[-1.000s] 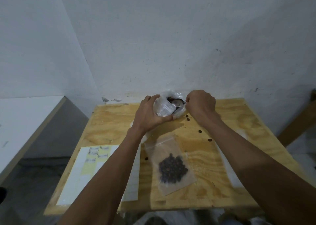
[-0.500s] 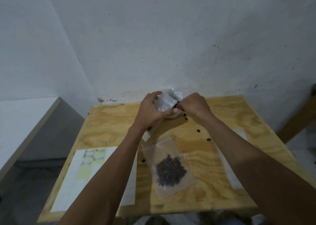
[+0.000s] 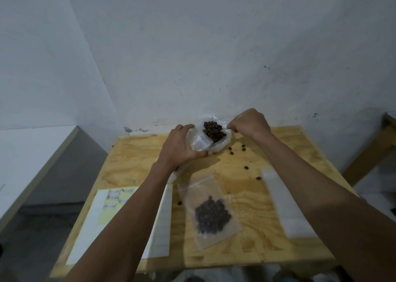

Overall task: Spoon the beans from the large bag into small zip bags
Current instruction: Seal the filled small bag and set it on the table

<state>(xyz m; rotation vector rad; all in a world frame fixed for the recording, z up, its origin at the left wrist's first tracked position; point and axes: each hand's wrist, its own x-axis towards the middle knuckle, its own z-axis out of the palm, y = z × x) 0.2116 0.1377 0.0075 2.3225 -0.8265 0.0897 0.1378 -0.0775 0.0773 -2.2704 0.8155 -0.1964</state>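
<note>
Where walls meet, plywood table [image 3: 278,153], scattered beans [image 3: 246,167].

Plywood table [image 3: 278,251], label sheet [image 3: 100,217] at its left, white strip [image 3: 287,206] at right

Single head-worn wide-angle view, looking forward and steeply down over a plywood table [image 3: 225,170] at close arm's reach. White wall at 12 o'clock, both forearms entering from 6 o'clock, table edge cropped along the bottom.
</note>
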